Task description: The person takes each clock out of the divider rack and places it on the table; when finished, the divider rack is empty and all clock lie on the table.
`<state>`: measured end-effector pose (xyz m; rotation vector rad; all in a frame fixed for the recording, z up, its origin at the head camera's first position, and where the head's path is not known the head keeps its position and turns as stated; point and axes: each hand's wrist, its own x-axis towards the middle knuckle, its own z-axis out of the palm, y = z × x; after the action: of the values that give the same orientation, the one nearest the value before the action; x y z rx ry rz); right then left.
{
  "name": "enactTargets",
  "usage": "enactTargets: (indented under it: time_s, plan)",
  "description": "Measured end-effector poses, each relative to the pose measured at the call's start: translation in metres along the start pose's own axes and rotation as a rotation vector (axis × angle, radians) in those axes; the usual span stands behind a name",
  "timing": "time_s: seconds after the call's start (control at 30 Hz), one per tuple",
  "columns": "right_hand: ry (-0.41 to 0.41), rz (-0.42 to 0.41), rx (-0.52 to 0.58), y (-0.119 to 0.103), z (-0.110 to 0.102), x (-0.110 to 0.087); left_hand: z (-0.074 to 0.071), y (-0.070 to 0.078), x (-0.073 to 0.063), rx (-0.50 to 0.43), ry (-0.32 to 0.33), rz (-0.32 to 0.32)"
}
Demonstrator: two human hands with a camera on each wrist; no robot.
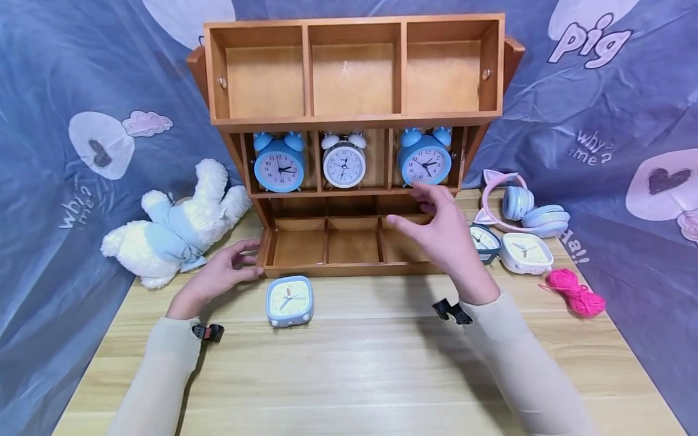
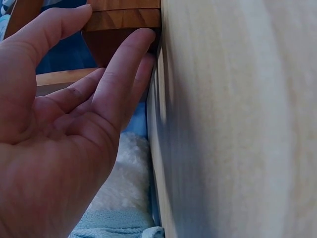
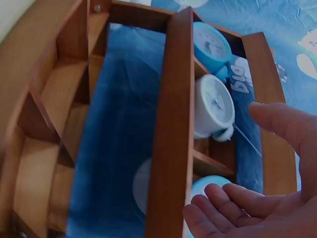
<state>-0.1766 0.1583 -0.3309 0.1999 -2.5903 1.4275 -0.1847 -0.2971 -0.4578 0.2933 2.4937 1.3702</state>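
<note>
Far left, a white plush toy (image 1: 174, 221) in a pale blue top lay on its side on the wooden table (image 1: 360, 363), just beside the shelf. Next came the left hand (image 1: 220, 275), fingers straight and relaxed, fingertips (image 2: 136, 47) touching the lower left corner of the wooden shelf unit (image 1: 353, 121), holding nothing. In front of the shelf's bottom tray sat a square pale blue clock (image 1: 289, 300), flat on the table, between the two forearms and untouched.

Up in the middle row, three clocks stood upright, one per compartment: a blue twin-bell clock (image 1: 279, 163) on the left, a white twin-bell clock (image 1: 343, 161) in the centre, a blue eared clock (image 1: 425, 158) on the right. The right hand (image 1: 444, 233) hovered in front of that right compartment, fingers loosely spread and slightly bent, gripping nothing, fingertips near the blue eared clock; whether they touched it I could not tell.

Further right, two small clocks (image 1: 509, 247) lay side by side on the table, pink and blue cat-ear headphones (image 1: 526, 206) behind them, and a bundle of pink yarn (image 1: 577, 293) at the edge.
</note>
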Motion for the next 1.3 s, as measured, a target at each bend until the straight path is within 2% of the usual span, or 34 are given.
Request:
enactTargets:
  time_s: [0.17,0.33,0.6,0.8,1.03,1.3]
  plan:
    - [0.082,0.013,-0.027,-0.004,-0.014,0.003,0.0,0.0,-0.001,-0.001,0.001,-0.01]
    - [0.208,-0.003,-0.079,-0.003,-0.021,0.008,0.0,0.002,-0.001,0.005,-0.002,0.001]
    - [0.405,-0.112,-0.127,0.011,-0.013,0.02,0.0,0.004,-0.001,-0.005,-0.006,0.012]
    - [0.495,-0.194,-0.153,0.024,-0.002,0.032,0.0,0.003,-0.001,-0.005,-0.006,0.012]
    - [0.578,-0.224,-0.18,0.03,0.014,0.042,-0.001,0.003,-0.001,0.023,0.004,0.006]
    - [0.612,-0.264,-0.185,0.032,0.025,0.052,0.001,0.003,-0.001,0.002,-0.006,0.014]
